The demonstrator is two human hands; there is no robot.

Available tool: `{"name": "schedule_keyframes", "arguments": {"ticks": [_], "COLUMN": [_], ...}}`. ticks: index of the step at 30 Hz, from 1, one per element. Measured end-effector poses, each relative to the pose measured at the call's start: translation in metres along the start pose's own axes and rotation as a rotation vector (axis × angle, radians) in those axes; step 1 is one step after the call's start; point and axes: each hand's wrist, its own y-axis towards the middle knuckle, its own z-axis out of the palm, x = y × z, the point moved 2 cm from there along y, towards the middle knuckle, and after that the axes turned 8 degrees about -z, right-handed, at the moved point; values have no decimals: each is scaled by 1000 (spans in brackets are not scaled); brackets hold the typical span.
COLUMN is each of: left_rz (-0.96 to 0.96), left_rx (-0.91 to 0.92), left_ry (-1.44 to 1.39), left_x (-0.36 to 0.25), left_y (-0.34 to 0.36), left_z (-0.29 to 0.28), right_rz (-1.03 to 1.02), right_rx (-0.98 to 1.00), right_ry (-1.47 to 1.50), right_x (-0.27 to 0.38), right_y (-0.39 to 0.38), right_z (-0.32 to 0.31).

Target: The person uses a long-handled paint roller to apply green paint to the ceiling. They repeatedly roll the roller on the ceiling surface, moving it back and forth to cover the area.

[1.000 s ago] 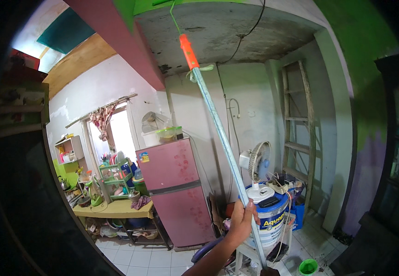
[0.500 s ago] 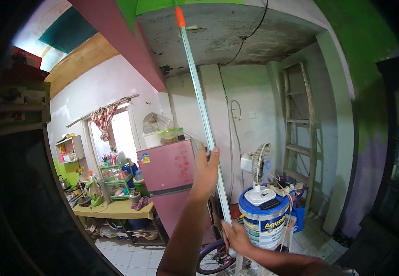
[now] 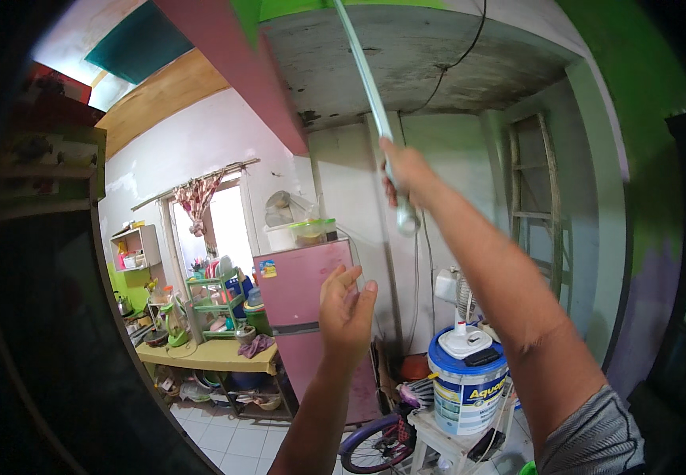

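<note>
A long metal pole point(image 3: 365, 75) rises at a slant to the green-painted band overhead, where its top leaves the picture. My right hand point(image 3: 402, 174) grips it close to its rounded lower end, my arm raised from the lower right. My left hand point(image 3: 347, 305) is lower, in front of the pink refrigerator point(image 3: 309, 281), loosely curved with fingers apart and nothing in it. Behind, the grey ceiling point(image 3: 402, 55) has dark patches and a hanging black cable.
A standing fan point(image 3: 462, 294) sits on a blue-lidded bucket point(image 3: 467, 404) upon a white stool, beside a bicycle wheel point(image 3: 378, 443). A wooden ladder point(image 3: 552, 198) leans at right. Left are a cluttered yellow counter point(image 3: 224, 356) and a dark cabinet point(image 3: 50, 317).
My right hand has carried the pole upward from low by the bucket, its top now out of view. My left hand has let go of the pole and dropped slightly.
</note>
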Motion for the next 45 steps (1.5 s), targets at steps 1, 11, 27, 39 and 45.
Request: {"name": "schedule_keyframes", "arguments": {"ticks": [1, 11, 27, 39, 45], "left_rz": [2, -73, -207, -463, -618], "left_rx": [1, 53, 152, 281, 533], "left_ry": [-9, 3, -145, -72, -170], "left_x": [2, 18, 29, 66, 81], "left_y": [0, 2, -17, -44, -79], "left_z": [-2, -11, 15, 82, 106], "right_rz": [-22, -121, -9, 312, 222], "right_rx": [18, -31, 23, 0, -31], "right_ry": [-17, -133, -129, -230, -381], "right_x": [19, 156, -68, -222, -312], "right_y": [16, 70, -83, -421, -560], "right_z": [-3, 2, -44, -94, -124]}}
